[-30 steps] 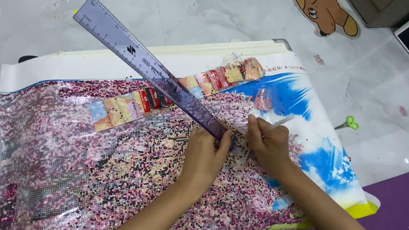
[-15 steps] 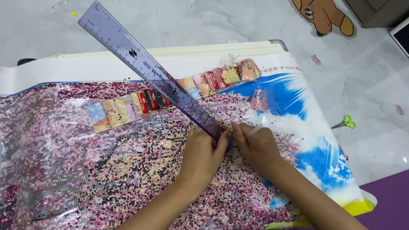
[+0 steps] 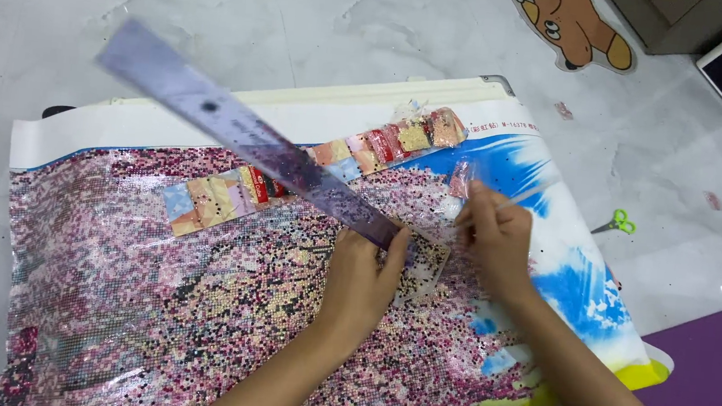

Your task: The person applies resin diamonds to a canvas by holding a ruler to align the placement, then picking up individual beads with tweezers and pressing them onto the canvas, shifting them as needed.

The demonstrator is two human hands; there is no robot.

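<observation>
A long, flat, translucent purple plastic ruler (image 3: 252, 144) is gripped at its near end, its far end raised and slanting up toward the upper left, blurred by motion. It crosses above a strip of small square bead packets in pink, red, yellow and blue (image 3: 311, 167) that lies diagonally on the canvas. The large diamond-painting canvas (image 3: 149, 297) lies spread flat on a pale board, mostly covered in glittering pink, black and cream beads, with a bare printed patch of blue sky and white cloud at its right side. A thin white pen-like applicator (image 3: 516, 198) is held tilted above that right part, blurred
</observation>
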